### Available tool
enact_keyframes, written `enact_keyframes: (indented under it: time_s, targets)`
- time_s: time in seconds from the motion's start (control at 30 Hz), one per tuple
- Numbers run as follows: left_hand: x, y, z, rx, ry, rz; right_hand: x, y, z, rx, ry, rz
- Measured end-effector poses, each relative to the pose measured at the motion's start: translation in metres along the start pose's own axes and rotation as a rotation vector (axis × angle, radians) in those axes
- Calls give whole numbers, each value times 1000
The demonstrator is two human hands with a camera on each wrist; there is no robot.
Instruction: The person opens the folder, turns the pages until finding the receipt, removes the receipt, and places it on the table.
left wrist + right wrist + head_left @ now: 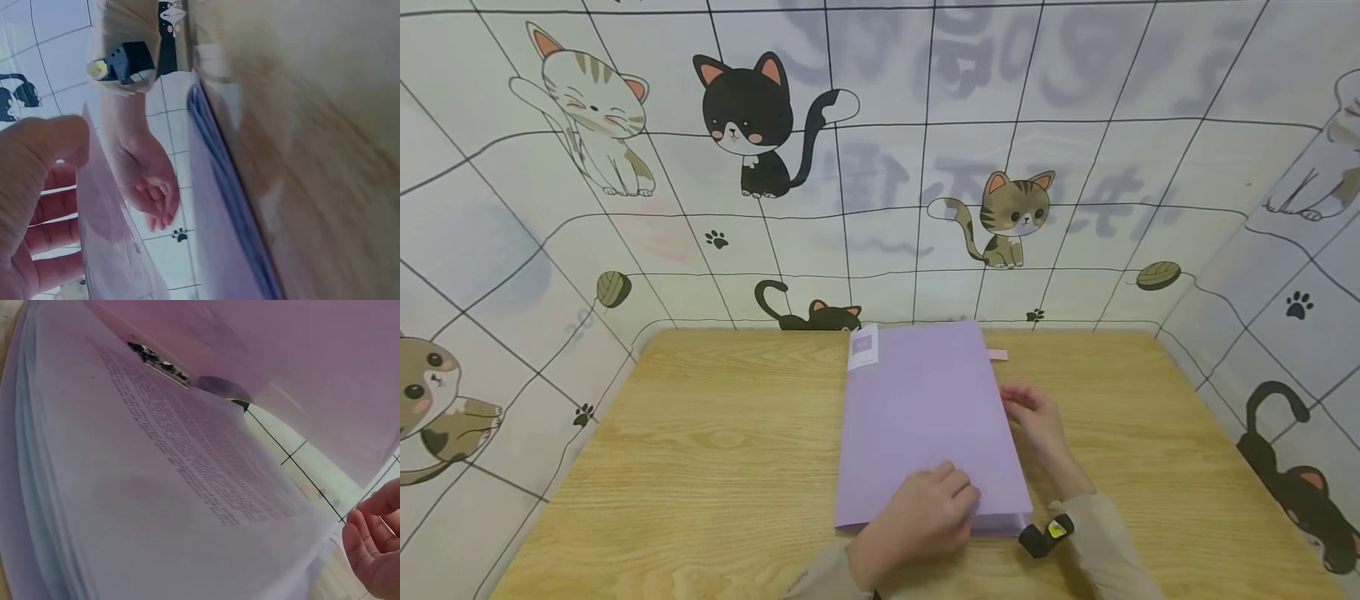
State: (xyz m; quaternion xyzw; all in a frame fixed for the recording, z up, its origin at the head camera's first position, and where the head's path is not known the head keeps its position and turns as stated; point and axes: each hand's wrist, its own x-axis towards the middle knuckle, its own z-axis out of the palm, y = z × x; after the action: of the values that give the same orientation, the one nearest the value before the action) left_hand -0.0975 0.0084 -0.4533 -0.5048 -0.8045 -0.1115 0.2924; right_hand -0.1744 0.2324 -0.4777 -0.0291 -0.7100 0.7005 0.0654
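Observation:
A purple file folder [925,417] lies on the table with its front cover [112,231] partly lifted. My left hand [925,508] is at the folder's near edge. Thumb on one side and fingers on the other, this hand pinches the cover in the left wrist view. Just beside the folder's right edge is my right hand [1037,421], its fingers loosely bent and holding nothing. The right wrist view looks under the cover, where a printed sheet [144,506] lies on top and a dark clip [159,364] shows near the spine.
A white label [863,347] marks the folder's far left corner, and a pink tab [997,355] sticks out at its far right. Under everything is a wooden table [722,433], enclosed by cat-patterned walls [880,167]. The right wrist bears a black strap [1047,535].

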Motion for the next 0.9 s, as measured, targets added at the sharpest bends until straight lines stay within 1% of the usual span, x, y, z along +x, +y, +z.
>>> enact_keyframes:
  time_s: [0.07, 0.13, 0.17, 0.2, 0.23, 0.33, 0.4, 0.57, 0.67, 0.8, 0.9]
  targets:
    - [1, 1, -5, 8, 23, 13, -1, 1, 2, 7, -29, -24]
    - [1, 1, -10, 22, 53, 25, 0, 2, 6, -19, -23, -19]
    - [1, 1, -13, 33, 74, 29, 1, 3, 7, -30, -17, -7]
    - [1, 0, -15, 42, 99, 31, 2, 3, 10, -69, -5, 31]
    - [1, 0, -17, 51, 125, 32, 3, 3, 11, -78, 0, 53]
    - [1, -1, -23, 75, 220, 11, 4, 4, 15, -122, -4, 119]
    - [0, -2, -26, 81, 281, -15, 5, 5, 18, -149, -15, 137]
    - [-2, -2, -36, 102, 430, -94, 5, 8, 21, -240, -57, 110]
    - [-3, -5, -43, 113, 505, -142, 6, 11, 22, -281, -83, 112]
    - [-4, -11, -52, 98, 582, -213, 7, 11, 24, -309, -98, 135]
    - [-8, -16, -59, 67, 612, -268, 6, 11, 26, -325, -107, 144]
